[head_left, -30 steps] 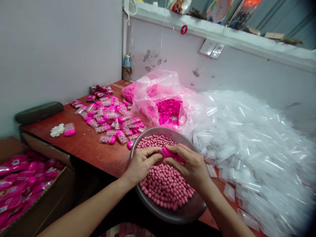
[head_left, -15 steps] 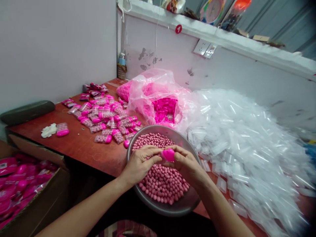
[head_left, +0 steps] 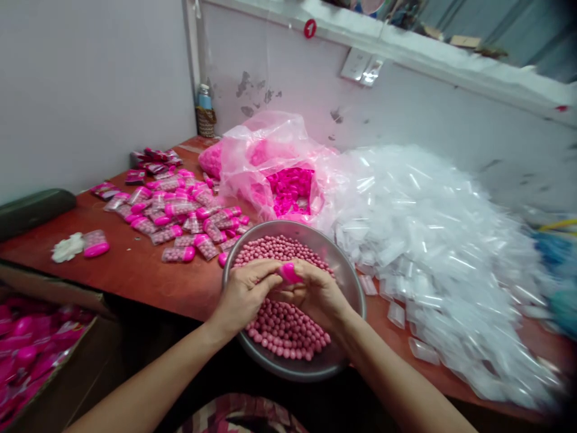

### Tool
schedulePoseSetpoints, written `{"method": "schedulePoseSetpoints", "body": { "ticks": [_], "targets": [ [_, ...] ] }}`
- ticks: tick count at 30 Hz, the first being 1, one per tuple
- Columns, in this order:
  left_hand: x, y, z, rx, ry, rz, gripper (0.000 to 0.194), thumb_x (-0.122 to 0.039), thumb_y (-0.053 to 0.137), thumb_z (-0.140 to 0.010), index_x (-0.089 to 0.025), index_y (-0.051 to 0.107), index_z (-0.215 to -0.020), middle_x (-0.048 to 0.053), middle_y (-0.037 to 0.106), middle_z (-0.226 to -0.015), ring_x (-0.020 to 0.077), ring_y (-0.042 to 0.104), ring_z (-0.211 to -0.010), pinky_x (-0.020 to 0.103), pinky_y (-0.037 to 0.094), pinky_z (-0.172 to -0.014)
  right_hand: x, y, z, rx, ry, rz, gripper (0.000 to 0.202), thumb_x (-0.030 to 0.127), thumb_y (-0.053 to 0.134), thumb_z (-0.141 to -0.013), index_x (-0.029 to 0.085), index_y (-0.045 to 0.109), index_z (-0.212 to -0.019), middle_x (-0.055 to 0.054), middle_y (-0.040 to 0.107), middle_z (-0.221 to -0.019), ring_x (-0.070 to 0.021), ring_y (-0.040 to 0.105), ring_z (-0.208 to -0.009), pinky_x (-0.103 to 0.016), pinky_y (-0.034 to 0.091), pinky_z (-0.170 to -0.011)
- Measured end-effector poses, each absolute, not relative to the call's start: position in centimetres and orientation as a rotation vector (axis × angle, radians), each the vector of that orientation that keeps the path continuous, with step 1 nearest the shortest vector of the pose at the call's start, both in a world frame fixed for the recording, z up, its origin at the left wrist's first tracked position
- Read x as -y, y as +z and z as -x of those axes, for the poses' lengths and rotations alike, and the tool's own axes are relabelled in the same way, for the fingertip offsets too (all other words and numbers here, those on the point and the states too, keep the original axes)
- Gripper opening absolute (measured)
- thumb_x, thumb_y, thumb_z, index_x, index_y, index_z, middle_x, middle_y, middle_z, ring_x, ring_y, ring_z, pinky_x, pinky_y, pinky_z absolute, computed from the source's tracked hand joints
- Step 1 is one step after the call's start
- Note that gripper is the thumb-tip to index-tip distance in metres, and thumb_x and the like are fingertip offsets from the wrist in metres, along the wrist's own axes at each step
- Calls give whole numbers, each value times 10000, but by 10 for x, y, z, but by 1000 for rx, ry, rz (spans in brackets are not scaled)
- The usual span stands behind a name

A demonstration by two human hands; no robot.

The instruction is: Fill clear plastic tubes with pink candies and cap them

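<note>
Both hands meet above a grey metal bowl [head_left: 356, 282] filled with small round pink balls [head_left: 288, 337]. Between my fingers is a bright pink plastic cap [head_left: 290, 273] on a small clear container, most of which the fingers hide. My left hand [head_left: 247, 291] is closed, thumb and fingers pinching the container from the left. My right hand [head_left: 318, 291] presses the cap from the right, its other fingers curled beneath. How firmly the cap sits I cannot tell.
Left of the bowl lie many ball-filled containers with pink caps [head_left: 180, 207]. Behind it stands a plastic bag [head_left: 270, 132] of pink caps. Clear empty containers [head_left: 419, 234] are heaped right. A carton [head_left: 85, 355] of pink packs is at lower left.
The view has shifted, so the table's contents appear further left and slightly higher. Both hands stay on the capped container; my right fingers have curled further under it.
</note>
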State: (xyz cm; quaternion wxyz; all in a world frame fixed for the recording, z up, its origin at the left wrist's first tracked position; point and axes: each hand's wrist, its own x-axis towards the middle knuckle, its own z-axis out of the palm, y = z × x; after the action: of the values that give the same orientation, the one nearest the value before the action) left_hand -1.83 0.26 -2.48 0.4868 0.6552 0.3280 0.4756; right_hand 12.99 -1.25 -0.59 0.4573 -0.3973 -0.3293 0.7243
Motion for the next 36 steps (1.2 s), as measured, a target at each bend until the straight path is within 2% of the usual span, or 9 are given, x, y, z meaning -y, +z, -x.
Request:
{"method": "schedulePoseSetpoints", "body": {
  "ticks": [3,6,10,13,17,21,28,32,36],
  "targets": [
    [-14,-23,22,-926,1176,-1458,278,-264,582,-795,-164,670,-1039,42,687,-1051,217,611,-1002,337,450,-935,13,-3,-131,923,1709,954,295,421,612,-755,202,594,-952,-38,642,-907,-156,614,-786,-352,507,-778],
    [-45,-9,34,-1155,1318,-1373,410,-344,619,-775,-139,609,-1130,55,644,-1143,233,583,-1062,377,425,-970,16,-2,-162,1142,1386,1048,421,484,569,-780,244,530,-1123,-58,572,-1132,-165,591,-921,-337,500,-806],
    [-83,19,51,-1283,1659,-1528,490,-340,621,-788,-119,526,-1215,70,582,-1231,219,541,-1123,367,409,-983,22,-9,-251,1451,473,1905,360,434,364,-890,214,519,-1129,-48,615,-1048,-144,612,-868,-289,491,-776],
    [-80,27,47,-1371,1596,-1625,451,-327,623,-789,-136,551,-1191,54,594,-1219,214,531,-1138,374,387,-1003,19,-29,-315,1415,265,2179,273,332,476,-834,141,605,-981,-118,634,-999,-234,588,-938,-365,436,-822],
    [-52,8,28,-1322,1310,-1632,368,-349,579,-812,-167,604,-1131,29,638,-1157,216,565,-1094,403,399,-997,10,-64,-360,1400,209,2425,222,296,614,-722,102,636,-827,-169,654,-837,-308,599,-846,-400,418,-732],
    [-32,-15,22,-1224,1186,-1575,367,-373,611,-770,-188,634,-1085,29,669,-1096,222,601,-1034,387,433,-972,7,-78,-373,1482,234,2471,222,320,678,-652,129,637,-756,-109,659,-763,-244,599,-731,-315,416,-646],
    [-27,-27,24,-1077,1179,-1448,370,-346,617,-769,-171,628,-1094,57,676,-1075,200,633,-975,330,488,-906,4,-22,-315,1723,68,1981,240,343,495,-825,160,552,-969,-77,609,-936,-182,572,-784,-287,442,-670],
    [-28,-31,25,-1032,1207,-1463,350,-328,604,-785,-154,632,-1088,67,682,-1058,195,634,-967,319,496,-889,-17,-7,-241,2333,112,1743,115,200,453,-861,160,549,-910,-96,614,-894,-202,558,-821,-305,433,-709],
    [-25,-33,28,-1044,1228,-1569,313,-292,573,-810,-153,637,-1083,63,684,-1051,184,631,-973,304,491,-892,-45,-32,-185,2668,272,1560,138,53,445,-819,134,550,-780,-116,609,-822,-216,540,-843,-340,412,-783]
  ]
}}
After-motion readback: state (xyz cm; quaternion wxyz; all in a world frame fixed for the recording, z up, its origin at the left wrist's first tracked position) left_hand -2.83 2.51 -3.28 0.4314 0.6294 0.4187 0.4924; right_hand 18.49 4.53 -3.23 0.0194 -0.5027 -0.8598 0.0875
